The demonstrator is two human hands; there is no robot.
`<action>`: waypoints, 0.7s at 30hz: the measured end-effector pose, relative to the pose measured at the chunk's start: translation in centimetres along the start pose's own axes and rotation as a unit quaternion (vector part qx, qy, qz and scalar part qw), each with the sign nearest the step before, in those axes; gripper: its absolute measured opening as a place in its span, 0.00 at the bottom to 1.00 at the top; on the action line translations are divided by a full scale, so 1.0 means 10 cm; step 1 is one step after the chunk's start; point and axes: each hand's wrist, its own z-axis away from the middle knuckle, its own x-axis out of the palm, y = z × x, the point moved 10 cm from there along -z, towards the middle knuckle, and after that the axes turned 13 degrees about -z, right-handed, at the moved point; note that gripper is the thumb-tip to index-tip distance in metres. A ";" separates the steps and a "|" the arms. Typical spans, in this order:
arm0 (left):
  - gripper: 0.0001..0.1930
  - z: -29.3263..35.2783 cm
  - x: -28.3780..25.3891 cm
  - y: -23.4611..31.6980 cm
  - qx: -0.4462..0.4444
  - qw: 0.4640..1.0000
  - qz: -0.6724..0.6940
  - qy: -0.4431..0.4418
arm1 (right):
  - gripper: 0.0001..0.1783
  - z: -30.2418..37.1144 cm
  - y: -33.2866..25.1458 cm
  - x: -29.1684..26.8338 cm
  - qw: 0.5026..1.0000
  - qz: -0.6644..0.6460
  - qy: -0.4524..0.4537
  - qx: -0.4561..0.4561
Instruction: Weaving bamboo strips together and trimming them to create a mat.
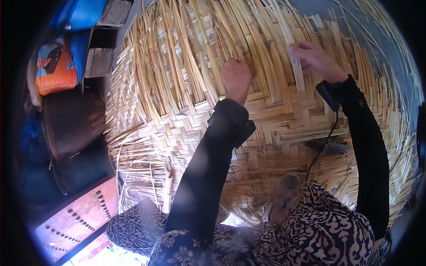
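A large woven reed mat (284, 111) spreads under both my hands. Its near part is tightly plaited, while loose reed strips (177, 48) fan out from the weave toward the far edge. My left hand (237, 76) is closed in a fist low over the strips near the middle; its fingertips are turned away, so what they grip is hidden. To the right, my right hand (317, 60) pinches a pale flat reed strip (296, 71) between thumb and fingers, at the border between plaited and loose parts.
At the left stand an orange and blue sack (57, 66), grey blocks (100, 62) and a dark brown container (73, 122). A board with rows of holes (77, 217) lies lower left. My patterned clothing (328, 226) and a foot (286, 190) rest on the mat's near side.
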 end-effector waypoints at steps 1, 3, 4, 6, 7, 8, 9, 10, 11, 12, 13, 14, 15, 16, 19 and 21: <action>0.11 0.05 -0.04 -0.07 -0.095 0.993 0.065 0.013 | 0.15 0.02 -0.02 -0.03 0.997 0.068 0.027 0.013; 0.12 0.10 -0.06 0.00 -0.094 0.994 0.054 0.009 | 0.15 0.02 -0.01 -0.10 0.989 0.135 0.054 0.024; 0.14 0.12 -0.06 0.03 -0.092 0.995 0.042 0.006 | 0.16 -0.02 0.01 -0.06 0.994 0.104 0.009 0.016; 0.14 0.12 -0.05 0.03 -0.093 0.994 0.060 0.007 | 0.16 -0.01 -0.02 -0.05 0.997 0.074 -0.038 0.005; 0.14 0.11 -0.03 0.04 -0.094 0.992 0.078 0.007 | 0.16 0.04 -0.12 -0.03 0.989 0.101 -0.087 -0.056; 0.14 0.08 0.00 -0.01 -0.094 0.992 0.079 0.010 | 0.17 0.08 -0.23 0.06 0.975 0.126 -0.138 -0.118; 0.14 0.02 -0.02 -0.08 -0.066 0.994 0.083 0.010 | 0.17 0.09 -0.23 0.18 0.974 0.120 -0.147 -0.123; 0.14 -0.03 -0.05 -0.15 -0.039 0.995 0.086 0.010 | 0.15 0.24 -0.47 0.29 0.937 0.179 -0.120 -0.274; 0.14 -0.02 -0.05 -0.12 -0.040 0.995 0.090 0.010 | 0.13 0.46 -0.66 0.33 0.875 0.244 -0.081 -0.411; 0.13 -0.01 0.05 -0.22 -0.105 0.985 0.131 -0.036 | 0.13 0.46 -0.69 0.35 0.874 0.246 -0.083 -0.411; 0.13 0.03 0.14 -0.30 -0.169 0.967 0.172 -0.081 | 0.14 0.27 -0.54 0.30 0.920 0.264 -0.068 -0.283; 0.13 0.07 0.14 -0.17 -0.168 0.966 0.178 -0.084 | 0.16 0.15 -0.33 0.16 0.947 0.281 -0.046 -0.147; 0.12 0.20 0.10 -0.05 -0.196 0.946 0.236 -0.099 | 0.16 0.13 -0.30 0.12 0.947 0.282 -0.047 -0.148; 0.11 0.30 0.09 0.01 -0.222 0.922 0.295 -0.112 | 0.19 0.12 -0.34 0.08 0.975 0.128 -0.070 -0.169; 0.09 0.36 0.04 0.01 -0.206 0.864 0.438 -0.140 | 0.25 0.06 -0.63 0.38 0.959 -0.121 -0.212 -0.146; 0.10 0.40 -0.05 0.01 -0.172 0.868 0.451 -0.121 | 0.29 -0.01 -0.75 0.63 0.922 -0.200 -0.314 -0.104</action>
